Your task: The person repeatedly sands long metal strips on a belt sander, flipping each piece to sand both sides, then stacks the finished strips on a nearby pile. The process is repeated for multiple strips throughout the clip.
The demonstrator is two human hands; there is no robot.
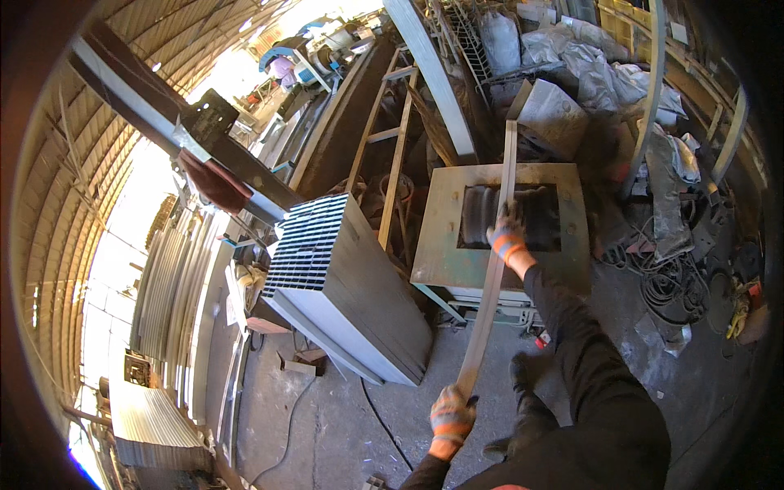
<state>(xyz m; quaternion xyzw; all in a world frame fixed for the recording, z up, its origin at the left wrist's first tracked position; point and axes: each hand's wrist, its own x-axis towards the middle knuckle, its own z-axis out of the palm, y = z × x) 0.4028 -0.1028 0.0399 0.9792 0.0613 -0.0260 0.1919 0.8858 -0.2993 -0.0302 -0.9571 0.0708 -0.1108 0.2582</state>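
A long, straight metal bar [483,335] slants from near my body up across a green-grey, square-topped machine [441,212]. My left hand [451,420], in a grey and orange glove, is closed round the bar's near end. Farther along, my right hand [508,233], gloved alike, grips the bar where it crosses the machine's top. Under that stretch is a rectangular opening with a dark, ribbed roller [535,214] in it. The bar's far end reaches past the machine's back edge, near a worn cardboard box [555,110].
A tall stack of metal profiles [376,302] stands left of the machine. Cables [674,282] lie coiled on the floor at right, below heaped plastic sheeting [572,53]. Behind rises a slanting steel post [433,77]. Corrugated sheets [167,302] are at far left; another person [283,71] is far back.
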